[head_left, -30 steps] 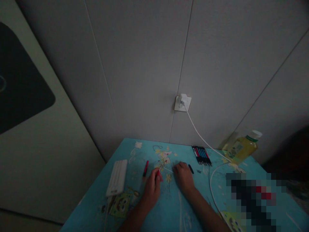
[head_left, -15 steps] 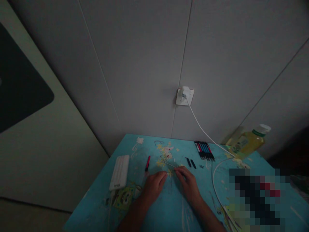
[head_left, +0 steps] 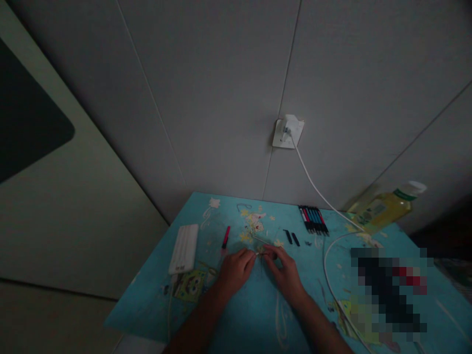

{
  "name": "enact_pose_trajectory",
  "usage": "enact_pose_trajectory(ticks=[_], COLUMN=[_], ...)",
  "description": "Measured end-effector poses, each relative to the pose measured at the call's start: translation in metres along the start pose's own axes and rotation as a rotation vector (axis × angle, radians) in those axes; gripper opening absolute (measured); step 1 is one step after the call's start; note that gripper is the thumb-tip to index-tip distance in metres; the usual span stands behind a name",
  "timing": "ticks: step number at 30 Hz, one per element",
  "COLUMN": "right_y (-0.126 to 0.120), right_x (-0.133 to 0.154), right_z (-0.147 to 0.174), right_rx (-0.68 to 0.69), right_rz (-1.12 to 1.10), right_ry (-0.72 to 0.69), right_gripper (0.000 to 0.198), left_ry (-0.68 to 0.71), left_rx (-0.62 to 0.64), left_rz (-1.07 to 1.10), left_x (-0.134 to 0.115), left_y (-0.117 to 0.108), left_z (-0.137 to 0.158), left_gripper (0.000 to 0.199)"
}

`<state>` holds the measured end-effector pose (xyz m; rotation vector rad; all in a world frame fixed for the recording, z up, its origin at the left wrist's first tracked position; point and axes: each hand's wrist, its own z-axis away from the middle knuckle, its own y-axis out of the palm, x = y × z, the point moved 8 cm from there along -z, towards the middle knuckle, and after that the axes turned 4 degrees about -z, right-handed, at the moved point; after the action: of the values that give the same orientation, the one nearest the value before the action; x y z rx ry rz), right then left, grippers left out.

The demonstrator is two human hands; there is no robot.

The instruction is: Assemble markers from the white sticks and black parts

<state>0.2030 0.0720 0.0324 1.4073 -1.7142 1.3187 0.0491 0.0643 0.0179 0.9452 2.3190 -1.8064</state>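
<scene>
Close together over the middle of the table, both hands work with fingertips almost meeting. My left hand point(head_left: 236, 268) is closed in a pinch on a small white-tipped piece point(head_left: 257, 253). My right hand point(head_left: 283, 270) is also pinched, its fingertips at a thin dark bit by that white tip; its exact kind is too small to tell. Just beyond the fingers lies a thin pale stick point(head_left: 261, 240), like a pen refill. A red-and-black pen barrel point(head_left: 226, 238) rests left of it. Two short black pieces point(head_left: 291, 238) lie to the right.
A row of pens point(head_left: 313, 220) lies at the back right, near a tilted-looking bottle of yellow liquid point(head_left: 387, 211). A white power bank point(head_left: 184, 249) is at left. A white cable point(head_left: 313, 186) runs from the wall plug point(head_left: 289, 130) across the blue patterned table point(head_left: 250, 319). A blurred patch covers the right side.
My right hand has moved left and nearer, bringing its fingertips up to the piece in my left hand. The view has tilted slightly down; the things on the table lie as before.
</scene>
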Motion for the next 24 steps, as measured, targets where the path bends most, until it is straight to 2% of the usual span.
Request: enact_pose_trajectory(ticks=[17, 24], right_y=[-0.004, 0.0], right_x=[-0.011, -0.007], right_z=[0.0, 0.001], right_rx=[-0.043, -0.007], right_rz=[-0.003, 0.004], right_ry=[0.069, 0.067], right_gripper=[0.027, 0.029], left_ry=[0.009, 0.008], left_rx=[0.006, -0.008], left_rz=[-0.013, -0.004], left_x=[-0.002, -0.003], left_y=[-0.003, -0.007], left_z=[0.001, 0.0], left_gripper=[0.021, 0.021])
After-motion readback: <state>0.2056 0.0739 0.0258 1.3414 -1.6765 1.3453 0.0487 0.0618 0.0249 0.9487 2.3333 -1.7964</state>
